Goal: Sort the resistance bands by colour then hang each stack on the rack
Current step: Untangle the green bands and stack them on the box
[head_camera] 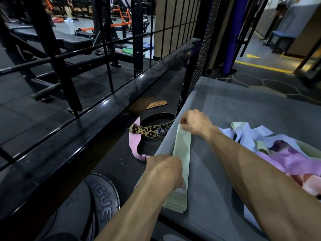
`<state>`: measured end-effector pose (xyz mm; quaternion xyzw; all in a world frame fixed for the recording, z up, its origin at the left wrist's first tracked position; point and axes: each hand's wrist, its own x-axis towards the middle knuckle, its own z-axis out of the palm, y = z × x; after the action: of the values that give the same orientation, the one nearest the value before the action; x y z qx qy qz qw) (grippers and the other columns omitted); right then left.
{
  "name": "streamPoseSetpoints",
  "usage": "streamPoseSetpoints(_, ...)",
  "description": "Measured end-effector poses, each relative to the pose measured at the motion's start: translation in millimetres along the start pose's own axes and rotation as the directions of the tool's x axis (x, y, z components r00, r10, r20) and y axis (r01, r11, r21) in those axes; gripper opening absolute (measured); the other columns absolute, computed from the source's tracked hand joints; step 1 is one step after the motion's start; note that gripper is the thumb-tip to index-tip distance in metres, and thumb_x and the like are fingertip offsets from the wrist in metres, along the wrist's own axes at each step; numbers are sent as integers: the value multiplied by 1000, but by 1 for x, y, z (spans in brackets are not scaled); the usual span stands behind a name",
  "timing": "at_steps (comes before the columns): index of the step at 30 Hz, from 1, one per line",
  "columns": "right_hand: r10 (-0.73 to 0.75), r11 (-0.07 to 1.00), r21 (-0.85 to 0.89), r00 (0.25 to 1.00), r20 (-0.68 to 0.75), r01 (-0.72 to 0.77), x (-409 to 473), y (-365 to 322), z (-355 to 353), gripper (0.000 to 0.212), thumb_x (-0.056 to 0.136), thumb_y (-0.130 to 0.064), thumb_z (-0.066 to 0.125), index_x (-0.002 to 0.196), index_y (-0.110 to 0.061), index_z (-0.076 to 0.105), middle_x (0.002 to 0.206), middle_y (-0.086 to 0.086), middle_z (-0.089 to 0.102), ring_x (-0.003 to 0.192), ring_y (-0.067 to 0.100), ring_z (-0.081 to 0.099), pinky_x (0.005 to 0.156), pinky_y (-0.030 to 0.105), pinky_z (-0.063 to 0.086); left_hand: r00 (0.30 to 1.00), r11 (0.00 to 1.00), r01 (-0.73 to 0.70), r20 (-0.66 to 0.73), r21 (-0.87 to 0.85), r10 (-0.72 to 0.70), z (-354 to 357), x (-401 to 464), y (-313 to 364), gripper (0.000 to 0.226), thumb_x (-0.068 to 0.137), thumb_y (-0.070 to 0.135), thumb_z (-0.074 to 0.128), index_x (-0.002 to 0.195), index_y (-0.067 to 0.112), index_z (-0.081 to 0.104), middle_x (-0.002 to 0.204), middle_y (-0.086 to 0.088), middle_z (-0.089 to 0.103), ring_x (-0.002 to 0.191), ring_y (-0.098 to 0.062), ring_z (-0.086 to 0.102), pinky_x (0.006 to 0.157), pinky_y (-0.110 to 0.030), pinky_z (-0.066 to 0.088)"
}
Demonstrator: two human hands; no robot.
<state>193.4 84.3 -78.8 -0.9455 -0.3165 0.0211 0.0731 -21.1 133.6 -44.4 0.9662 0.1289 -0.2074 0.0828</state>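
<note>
Both hands on the stack of green bands (180, 171), lying flat near the left edge of the grey table (225, 108). Left hand (165, 169) curled over the near part, pinning it; right hand (194, 122) pinching the far end. Unsorted pile (271, 146) of lilac, blue and pink bands bunched to the right.

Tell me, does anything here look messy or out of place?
Yes. The unsorted bands lie in a tangled heap at the right of the grey table, unlike the neat green stack. A pink band lies down on the floor beside it.
</note>
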Motion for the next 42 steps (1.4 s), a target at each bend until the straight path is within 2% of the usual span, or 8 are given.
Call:
streamPoseSetpoints(3,-3,1000,6,1000,23,3,1,0,1,13,85,-16,63,91,-25,71,97,0,71,91,26,66,79,37,56,1000,1000,1,-13,-5,-1,1,1,-1,25,89,30,66,112,21,63,120,-5,64,93,-25,56,80,-33,38)
streamPoseSetpoints(7,8,999,49,999,49,-11,3,-2,-1,10,84,-15,63,85,-25,66,96,-1,69,91,24,65,79,36,56,1000,1000,1,-23,3,-1,3,3,-1,31,90,31,66,118,19,63,122,-6,64,111,-27,62,87,-35,42)
streamPoseSetpoints(11,24,997,66,998,61,-28,7,-1,-7,14,83,-16,66,81,-28,60,99,0,67,93,23,64,78,34,53,1000,1000,-11,-29,-2,11,4,3,-2,31,91,30,66,119,18,62,124,-6,63,112,-27,62,84,-34,40)
streamPoseSetpoints(18,36,998,52,997,66,-40,7,2,2,6,90,-21,64,88,-26,62,104,3,68,96,26,64,84,37,55,998,999,-23,-60,-24,22,5,4,-4,28,92,29,65,118,20,64,123,-5,63,111,-27,62,79,-30,36)
streamPoseSetpoints(33,76,992,90,992,104,-85,7,-4,-6,20,85,-17,62,74,-33,59,104,2,68,94,24,65,84,38,57,999,999,-26,-29,-47,25,3,3,-5,32,91,30,67,121,21,64,126,-6,63,116,-28,61,82,-32,36)
streamPoseSetpoints(36,145,988,37,980,135,-151,8,-11,-9,12,85,-29,50,86,-25,62,104,3,64,94,27,62,81,38,53,999,998,-38,-26,-55,36,3,3,-6,29,93,23,64,122,21,62,127,-6,61,117,-29,59,82,-31,36)
streamPoseSetpoints(40,230,968,-132,967,108,-215,16,-24,-5,52,93,-60,40,114,-19,63,114,8,64,103,31,60,80,37,44,998,997,-54,-39,-57,52,3,3,-8,30,95,19,61,125,19,59,128,-8,60,117,-31,58,82,-32,36)
streamPoseSetpoints(42,231,964,-158,969,94,-214,18,-28,-3,53,93,-60,42,116,-17,63,116,8,66,102,30,61,78,36,44,997,997,-60,-42,-52,57,4,5,-9,30,95,20,61,125,18,59,129,-9,60,118,-32,57,81,-32,35)
